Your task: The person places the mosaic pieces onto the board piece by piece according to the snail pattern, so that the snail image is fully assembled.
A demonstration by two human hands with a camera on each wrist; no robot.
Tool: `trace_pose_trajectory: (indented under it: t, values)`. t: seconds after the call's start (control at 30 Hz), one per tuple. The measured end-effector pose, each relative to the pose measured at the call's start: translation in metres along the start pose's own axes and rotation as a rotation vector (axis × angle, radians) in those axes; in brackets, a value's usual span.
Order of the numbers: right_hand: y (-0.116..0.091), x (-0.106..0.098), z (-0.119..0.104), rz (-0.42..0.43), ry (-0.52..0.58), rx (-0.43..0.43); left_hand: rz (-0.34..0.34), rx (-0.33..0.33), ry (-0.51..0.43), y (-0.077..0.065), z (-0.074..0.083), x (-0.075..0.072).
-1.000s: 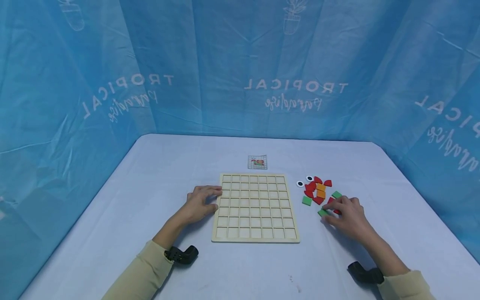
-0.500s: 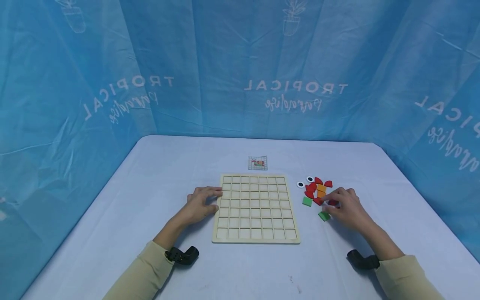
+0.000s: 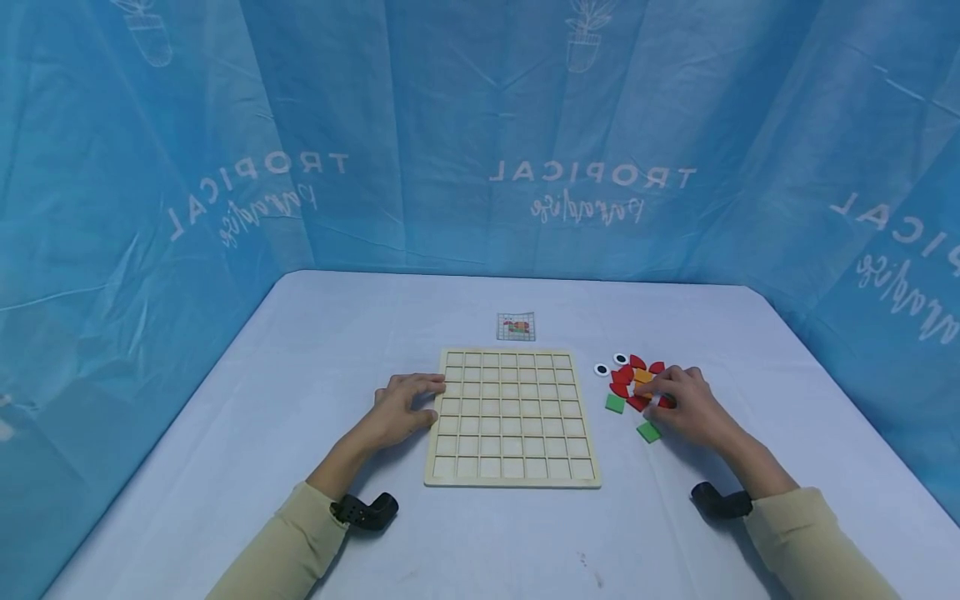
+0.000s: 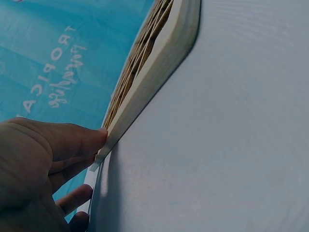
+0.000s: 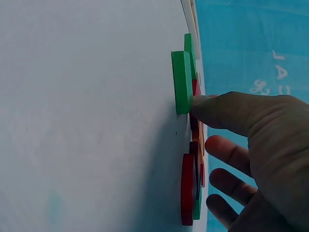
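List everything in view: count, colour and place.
grid board: one, pale wood, table centre
picture card: one, multicoloured, beyond board
eye pieces: two, white and black, right of board
green pieces: at least three, green, right of board
red pieces: several, red, right of board
orange pieces: at least one, orange, among red
table: one, white, beneath
backdrop: one, blue, behind
wrist devices: two, black, at wrists
sleeves: two, beige, forearms
left hand: one, touching board's left edge
right hand: one, at pieces

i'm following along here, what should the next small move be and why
Probably pinch an orange piece with the right hand: its fingers are right by it, the board shows only bare squares, and the left hand rests at the board's edge.
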State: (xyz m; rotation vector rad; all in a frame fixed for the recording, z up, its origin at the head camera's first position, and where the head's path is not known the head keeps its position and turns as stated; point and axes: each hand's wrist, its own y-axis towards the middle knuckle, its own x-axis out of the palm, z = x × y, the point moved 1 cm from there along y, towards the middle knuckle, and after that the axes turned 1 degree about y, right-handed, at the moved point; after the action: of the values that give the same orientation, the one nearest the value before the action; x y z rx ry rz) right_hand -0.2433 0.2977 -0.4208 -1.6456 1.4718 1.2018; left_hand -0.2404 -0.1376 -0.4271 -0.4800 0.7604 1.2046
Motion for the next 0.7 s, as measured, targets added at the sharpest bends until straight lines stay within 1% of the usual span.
trace_pose_trajectory:
  t: [0.17,0.47,0.7]
  values:
    - [0.0006,-0.0001,0.0001,-0.017,-0.011,-0.016,0.003,0.004,-0.003,-0.0002,-0.0006,-0.0001]
    - [-0.0005,0.0003,0.0009,-0.012,0.006,0.009,0.003,0.005,-0.010,-0.0005,-0.0006,0.0002]
    - [0.0003,0.0023,0.0027,-0.034,0.015,0.017,0.002,-0.004,-0.022,0.0006,-0.0012,0.0003]
